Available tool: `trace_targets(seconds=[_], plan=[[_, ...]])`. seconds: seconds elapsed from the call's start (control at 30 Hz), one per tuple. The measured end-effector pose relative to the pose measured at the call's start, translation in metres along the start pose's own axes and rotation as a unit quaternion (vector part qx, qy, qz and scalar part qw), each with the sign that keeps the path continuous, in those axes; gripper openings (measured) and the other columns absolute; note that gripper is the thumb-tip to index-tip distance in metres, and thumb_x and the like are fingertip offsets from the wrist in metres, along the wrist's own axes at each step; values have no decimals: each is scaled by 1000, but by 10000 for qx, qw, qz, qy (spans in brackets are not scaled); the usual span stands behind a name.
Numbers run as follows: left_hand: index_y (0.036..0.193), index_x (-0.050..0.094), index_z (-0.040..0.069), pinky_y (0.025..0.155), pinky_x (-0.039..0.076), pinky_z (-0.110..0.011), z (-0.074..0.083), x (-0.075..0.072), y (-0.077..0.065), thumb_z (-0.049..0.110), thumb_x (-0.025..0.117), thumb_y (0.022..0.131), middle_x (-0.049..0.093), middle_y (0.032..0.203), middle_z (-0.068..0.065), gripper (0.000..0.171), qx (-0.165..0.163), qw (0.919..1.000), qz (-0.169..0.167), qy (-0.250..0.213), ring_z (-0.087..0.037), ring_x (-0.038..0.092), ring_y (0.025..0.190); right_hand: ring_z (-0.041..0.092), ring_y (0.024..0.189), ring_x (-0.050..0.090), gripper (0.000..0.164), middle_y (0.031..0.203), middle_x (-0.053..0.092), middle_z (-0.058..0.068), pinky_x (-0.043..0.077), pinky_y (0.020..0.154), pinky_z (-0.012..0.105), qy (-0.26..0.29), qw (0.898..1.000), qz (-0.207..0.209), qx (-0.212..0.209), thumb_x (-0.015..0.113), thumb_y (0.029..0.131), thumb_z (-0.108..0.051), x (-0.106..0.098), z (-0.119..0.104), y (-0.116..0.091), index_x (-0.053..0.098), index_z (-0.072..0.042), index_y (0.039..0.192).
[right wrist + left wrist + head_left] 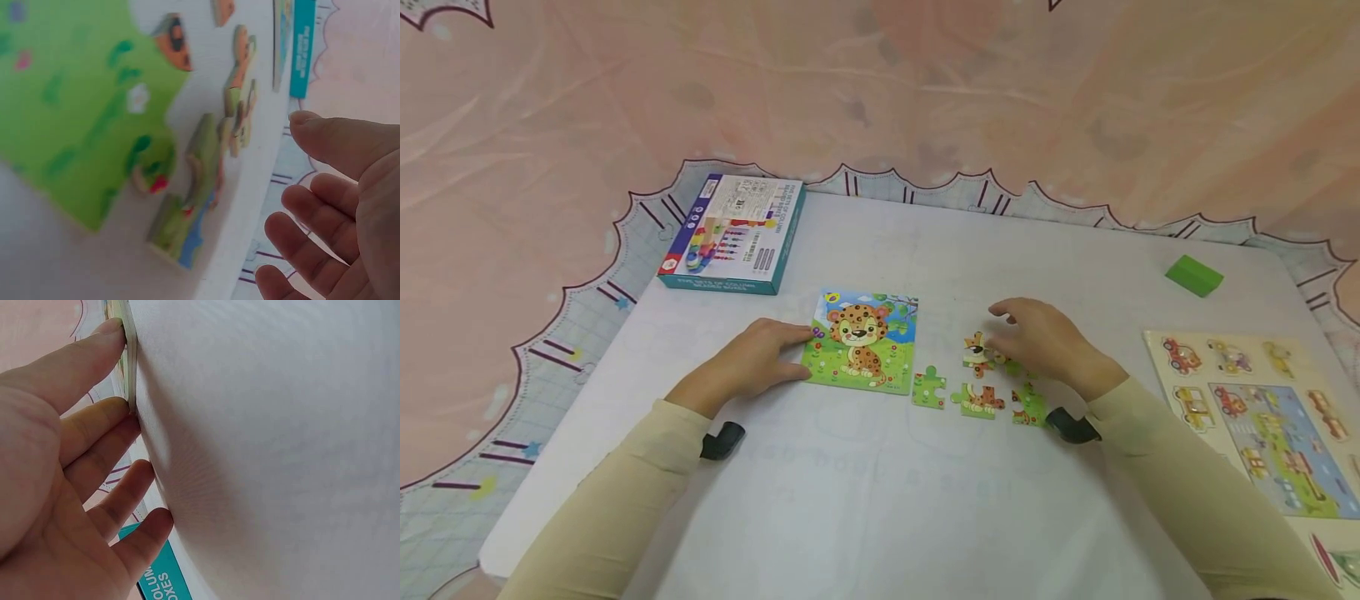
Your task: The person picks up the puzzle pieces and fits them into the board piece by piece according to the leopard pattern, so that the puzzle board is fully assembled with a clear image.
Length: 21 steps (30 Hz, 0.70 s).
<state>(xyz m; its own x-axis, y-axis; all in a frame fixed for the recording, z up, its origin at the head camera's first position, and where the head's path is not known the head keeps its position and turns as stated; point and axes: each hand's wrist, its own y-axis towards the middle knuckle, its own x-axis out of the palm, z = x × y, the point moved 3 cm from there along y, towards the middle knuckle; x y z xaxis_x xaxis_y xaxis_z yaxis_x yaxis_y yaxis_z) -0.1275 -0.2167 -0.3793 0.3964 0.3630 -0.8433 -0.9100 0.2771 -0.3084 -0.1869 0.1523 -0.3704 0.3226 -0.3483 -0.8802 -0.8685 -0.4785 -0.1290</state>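
A square board with a leopard picture [863,343] lies flat on the white table. My left hand [752,362] rests at its left edge; in the left wrist view the thumb and nearest fingertips touch the board's edge [132,375], the others spread on the tabletop. My right hand [1037,337] hovers with loosely bent fingers over loose jigsaw pieces and holds nothing visible. Nearest it is a leopard-face piece [977,352], with others partly hidden under the hand. Below lie a green piece [929,390], a spotted-body piece [981,402] and a green corner piece [1028,406].
A teal-edged box [733,233] lies at the back left. At the back right sits a green block [1195,276]. A vehicle puzzle board [1213,367] covers the right side. Patterned cloth [880,92] hangs behind the white table [850,517].
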Motion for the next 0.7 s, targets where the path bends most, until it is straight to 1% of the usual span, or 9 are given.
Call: trace_targets(seconds=[0.17,0.27,0.47,0.7], plan=[[145,53,6,115,30,-55,0,0,0,25,77,90,52,147,-14,63,14,10000,-4,11,-39,38,139,40,125,51,53,132,61,20,40,108,56,-163,9997,-68,-177,73,92,-26,6,4,-3,59,4,133],[145,53,6,115,31,-55,1,0,0,25,77,89,52,147,-14,64,3,10000,-1,11,-38,38,139,39,126,50,55,132,62,18,38,110,55,-180,9993,-178,-264,76,90,-25,10,6,-5,59,4,134],[144,54,4,115,31,-55,0,0,-1,24,76,90,53,146,-15,62,156,9997,64,179,-39,40,138,38,123,52,55,129,63,17,41,107,54,-133,9988,-309,-344,77,90,-26,15,5,-9,60,3,133],[144,53,4,115,30,-54,-1,1,-1,23,76,90,52,146,-15,62,184,9997,79,170,-39,40,138,34,112,56,44,118,66,15,48,96,51,-213,9990,-173,-358,77,89,-24,18,4,-10,66,0,125]])
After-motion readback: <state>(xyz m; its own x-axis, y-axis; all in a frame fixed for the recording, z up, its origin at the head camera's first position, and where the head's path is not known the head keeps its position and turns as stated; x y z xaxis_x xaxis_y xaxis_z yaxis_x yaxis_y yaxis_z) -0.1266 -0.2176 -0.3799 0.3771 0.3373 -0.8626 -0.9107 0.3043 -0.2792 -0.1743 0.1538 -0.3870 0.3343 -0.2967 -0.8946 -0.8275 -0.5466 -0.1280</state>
